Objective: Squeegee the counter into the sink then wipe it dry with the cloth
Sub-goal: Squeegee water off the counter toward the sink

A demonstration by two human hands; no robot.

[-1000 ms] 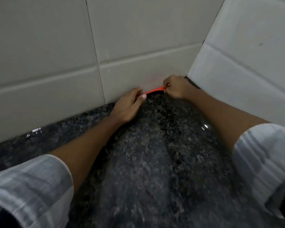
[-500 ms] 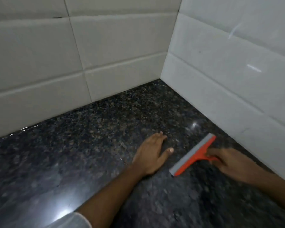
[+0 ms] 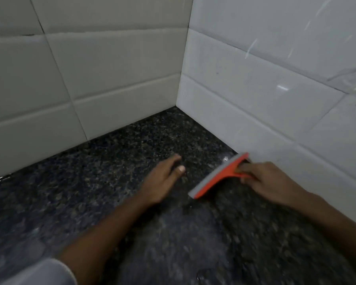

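An orange squeegee (image 3: 218, 177) with a grey rubber blade rests edge-down on the dark speckled granite counter (image 3: 90, 182), close to the right tiled wall. My right hand (image 3: 269, 182) is shut on its orange handle. To the left of the blade, my left hand (image 3: 162, 179) lies flat on the counter with fingers together and holds nothing. No sink or cloth is in view.
White tiled walls meet in a corner: a back wall (image 3: 70, 79) and a right wall (image 3: 275, 89). The counter runs left and toward me. A small wet glint shows by the squeegee's far end.
The squeegee was pulled from the back wall corner toward me along the right wall. My left hand let go of it and came back flat onto the counter. The view shifted.
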